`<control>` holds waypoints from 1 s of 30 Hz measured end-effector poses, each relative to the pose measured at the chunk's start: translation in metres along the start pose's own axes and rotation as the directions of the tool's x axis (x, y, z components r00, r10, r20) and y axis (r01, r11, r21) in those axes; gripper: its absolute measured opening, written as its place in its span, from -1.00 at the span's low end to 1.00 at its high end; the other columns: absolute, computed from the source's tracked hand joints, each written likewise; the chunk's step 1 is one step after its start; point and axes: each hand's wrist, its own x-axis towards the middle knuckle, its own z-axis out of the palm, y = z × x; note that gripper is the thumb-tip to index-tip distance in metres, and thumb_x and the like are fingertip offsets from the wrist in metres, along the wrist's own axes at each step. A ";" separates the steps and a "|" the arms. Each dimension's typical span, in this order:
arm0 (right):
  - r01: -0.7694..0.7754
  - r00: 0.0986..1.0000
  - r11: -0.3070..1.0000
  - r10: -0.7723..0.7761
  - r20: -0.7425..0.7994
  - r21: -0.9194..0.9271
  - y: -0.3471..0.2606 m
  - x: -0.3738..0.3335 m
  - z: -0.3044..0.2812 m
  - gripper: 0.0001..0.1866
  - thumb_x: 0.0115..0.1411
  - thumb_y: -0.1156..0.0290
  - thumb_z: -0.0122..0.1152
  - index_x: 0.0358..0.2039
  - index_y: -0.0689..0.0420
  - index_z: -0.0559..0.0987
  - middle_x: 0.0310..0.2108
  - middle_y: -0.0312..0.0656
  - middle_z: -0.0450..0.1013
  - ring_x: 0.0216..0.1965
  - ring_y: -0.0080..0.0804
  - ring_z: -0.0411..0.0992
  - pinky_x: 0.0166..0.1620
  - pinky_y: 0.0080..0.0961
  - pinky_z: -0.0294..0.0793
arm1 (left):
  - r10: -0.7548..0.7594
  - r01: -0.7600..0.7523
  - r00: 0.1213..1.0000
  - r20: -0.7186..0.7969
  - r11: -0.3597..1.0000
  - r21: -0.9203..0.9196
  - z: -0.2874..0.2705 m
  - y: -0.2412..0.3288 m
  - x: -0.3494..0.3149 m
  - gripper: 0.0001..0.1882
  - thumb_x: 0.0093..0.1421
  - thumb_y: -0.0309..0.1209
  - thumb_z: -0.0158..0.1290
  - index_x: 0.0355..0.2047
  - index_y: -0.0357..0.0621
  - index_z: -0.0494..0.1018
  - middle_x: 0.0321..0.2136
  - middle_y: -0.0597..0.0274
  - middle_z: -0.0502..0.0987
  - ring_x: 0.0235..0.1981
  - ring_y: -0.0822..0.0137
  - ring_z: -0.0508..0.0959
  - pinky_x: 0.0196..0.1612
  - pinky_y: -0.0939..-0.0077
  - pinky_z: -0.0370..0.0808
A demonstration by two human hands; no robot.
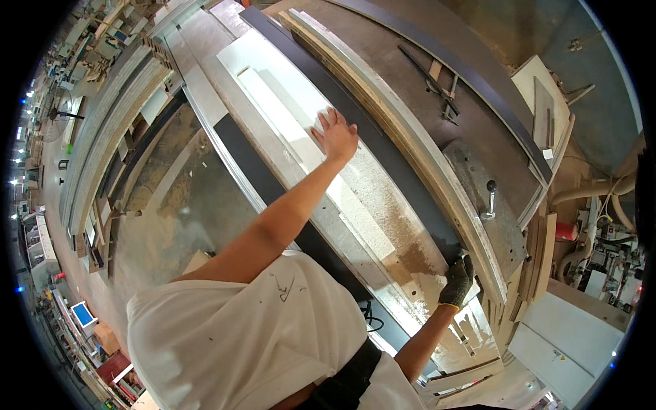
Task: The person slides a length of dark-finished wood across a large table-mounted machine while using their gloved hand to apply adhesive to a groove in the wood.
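A long white board [311,89] lies lengthwise on a metal machine bed [236,130]. My bare left hand [339,135] rests on this board with its fingers spread, holding nothing. My right hand [456,281], in a dark knitted glove with a yellow cuff, is at the near right end of the bed, close to the ends of the white board and a long dark grey board [410,174]. How its fingers are bent is hidden. A narrow white strip [270,102] lies along the left part of the board.
Stacked long boards [383,102] run along the right of the dark board. Beyond lie a black clamp-like tool [430,78] and a crank handle [490,198]. More stacked boards [113,130] stand at the left, over a dusty floor [184,198]. A white cabinet [564,342] is at the lower right.
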 end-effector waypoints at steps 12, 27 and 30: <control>-0.042 0.995 0.994 0.033 0.090 0.103 -0.021 -0.013 0.003 -0.44 0.24 0.37 0.33 0.23 0.19 0.47 0.00 -0.19 0.54 -0.08 -0.36 0.54 -0.10 -0.37 0.58 | 0.025 -0.024 0.999 0.041 1.000 -0.019 0.004 0.010 -0.017 -0.24 0.30 -0.13 0.05 0.36 -0.39 0.17 0.46 -0.09 -0.01 0.49 -0.25 -0.16 0.34 -0.57 -0.17; -0.038 0.967 0.994 0.010 0.254 0.103 -0.022 -0.012 0.027 -0.49 0.32 0.30 0.20 0.26 0.16 0.46 0.09 -0.17 0.52 0.02 -0.38 0.50 -0.02 -0.33 0.49 | 0.018 -0.019 0.999 0.046 1.000 0.021 0.000 -0.012 0.025 -0.24 0.31 -0.09 0.04 0.35 -0.37 0.18 0.48 -0.06 -0.05 0.48 -0.29 -0.18 0.31 -0.63 -0.15; -0.086 0.962 0.990 0.054 0.266 0.109 -0.025 -0.012 0.037 -0.49 0.36 0.36 0.17 0.29 0.18 0.41 0.13 -0.16 0.50 0.04 -0.35 0.52 -0.03 -0.38 0.54 | 0.017 -0.020 0.997 0.070 0.999 0.043 0.000 -0.017 0.035 -0.24 0.31 -0.10 0.04 0.36 -0.35 0.17 0.48 -0.04 -0.05 0.48 -0.29 -0.17 0.30 -0.65 -0.13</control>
